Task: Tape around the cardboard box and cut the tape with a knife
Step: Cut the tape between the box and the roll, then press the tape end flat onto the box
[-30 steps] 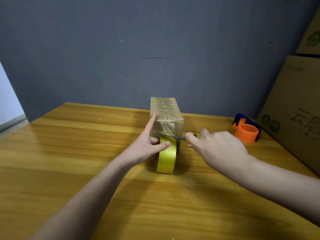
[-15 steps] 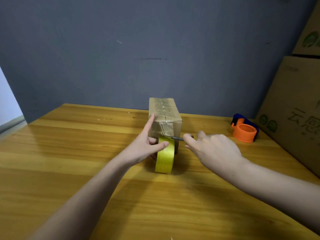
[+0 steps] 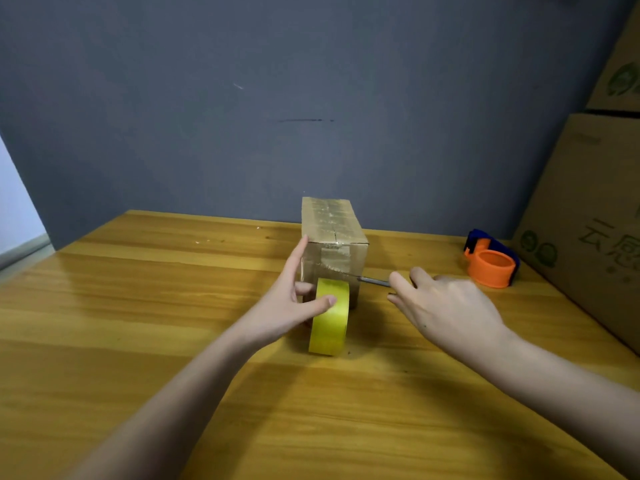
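A small cardboard box [image 3: 332,244] wrapped in clear tape stands on the wooden table [image 3: 138,306]. A yellow tape roll [image 3: 329,327] stands on edge against its near face. My left hand [image 3: 287,306] grips the roll, thumb on its rim and index finger raised along the box's left side. My right hand [image 3: 446,306] holds a thin knife [image 3: 372,280]; its blade points left and touches the taut tape at the box's near right edge.
An orange and blue tape dispenser [image 3: 491,259] lies at the right rear of the table. Large cardboard cartons [image 3: 588,220] are stacked along the right edge. A dark grey wall [image 3: 277,98] closes off the back.
The knife tip has slid slightly left along the tape toward the box face, then my right hand drew back a little. My left hand and the roll stay put.
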